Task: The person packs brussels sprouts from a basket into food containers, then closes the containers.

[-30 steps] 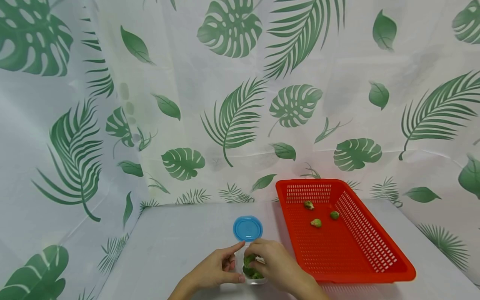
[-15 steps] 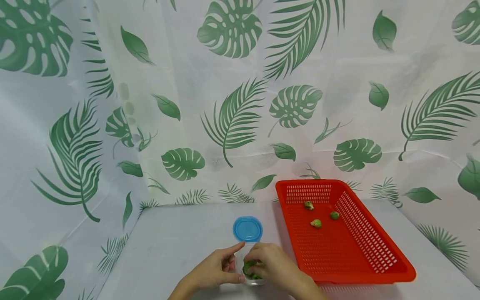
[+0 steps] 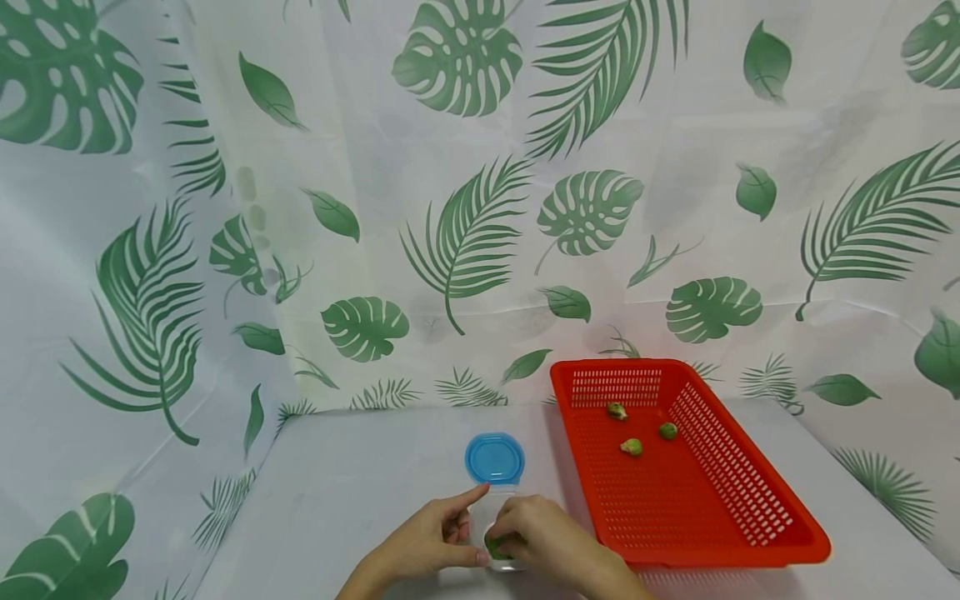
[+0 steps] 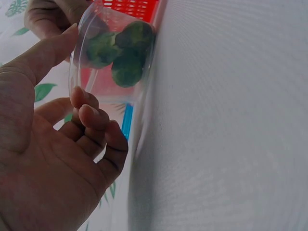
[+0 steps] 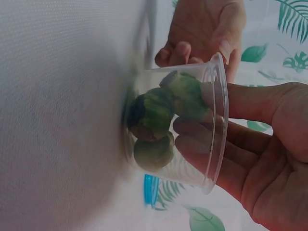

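Note:
A clear plastic cup (image 5: 192, 173) stands on the table with Brussels sprouts (image 5: 150, 113) inside, seen through its wall. My left hand (image 3: 427, 537) holds the cup from the left, its thumb and fingers at the rim in the left wrist view. From above, my right hand (image 3: 543, 537) reaches into the cup. Its thumb and fingers pinch the uppermost sprout (image 5: 185, 94), below the rim in the right wrist view. In the head view the right hand hides most of the cup's contents.
Behind the cup lies a blue lid (image 3: 495, 458). To the right stands a red perforated basket (image 3: 675, 517) holding three sprouts (image 3: 632, 447). A leaf-patterned sheet (image 3: 465, 350) hangs behind the white table (image 3: 337, 467).
My right hand has moved down deeper into the cup with the sprout, covering more of it. The left hand stays in place beside the cup.

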Demonstrator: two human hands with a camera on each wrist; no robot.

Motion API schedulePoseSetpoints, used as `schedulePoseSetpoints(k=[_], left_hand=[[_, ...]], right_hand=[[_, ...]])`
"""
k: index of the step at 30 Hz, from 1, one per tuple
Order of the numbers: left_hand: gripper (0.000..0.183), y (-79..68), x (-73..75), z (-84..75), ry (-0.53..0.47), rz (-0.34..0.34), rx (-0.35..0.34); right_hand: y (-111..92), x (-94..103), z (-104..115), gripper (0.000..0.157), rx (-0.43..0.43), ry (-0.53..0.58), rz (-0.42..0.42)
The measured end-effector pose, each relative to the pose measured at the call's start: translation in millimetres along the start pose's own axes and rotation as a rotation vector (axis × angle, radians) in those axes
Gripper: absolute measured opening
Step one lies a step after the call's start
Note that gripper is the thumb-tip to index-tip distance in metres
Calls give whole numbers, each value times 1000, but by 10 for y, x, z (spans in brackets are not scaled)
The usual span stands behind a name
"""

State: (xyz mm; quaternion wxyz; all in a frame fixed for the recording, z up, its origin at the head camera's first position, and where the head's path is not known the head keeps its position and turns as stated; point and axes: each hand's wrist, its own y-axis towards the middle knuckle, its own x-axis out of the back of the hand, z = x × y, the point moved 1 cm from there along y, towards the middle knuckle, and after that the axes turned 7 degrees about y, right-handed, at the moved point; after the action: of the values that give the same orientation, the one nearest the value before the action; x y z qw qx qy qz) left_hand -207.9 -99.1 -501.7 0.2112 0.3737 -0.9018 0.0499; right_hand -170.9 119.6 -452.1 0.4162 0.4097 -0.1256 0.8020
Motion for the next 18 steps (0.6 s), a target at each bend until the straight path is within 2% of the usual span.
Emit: schedulePoseSetpoints(k=[9, 18], left_hand=[[85, -1, -6, 2, -1, 3, 4], [85, 4, -13, 20, 4, -4, 0]], right_hand=[[-3, -7, -2, 17, 5, -31, 7], [-5, -11, -1, 17, -34, 10, 16]])
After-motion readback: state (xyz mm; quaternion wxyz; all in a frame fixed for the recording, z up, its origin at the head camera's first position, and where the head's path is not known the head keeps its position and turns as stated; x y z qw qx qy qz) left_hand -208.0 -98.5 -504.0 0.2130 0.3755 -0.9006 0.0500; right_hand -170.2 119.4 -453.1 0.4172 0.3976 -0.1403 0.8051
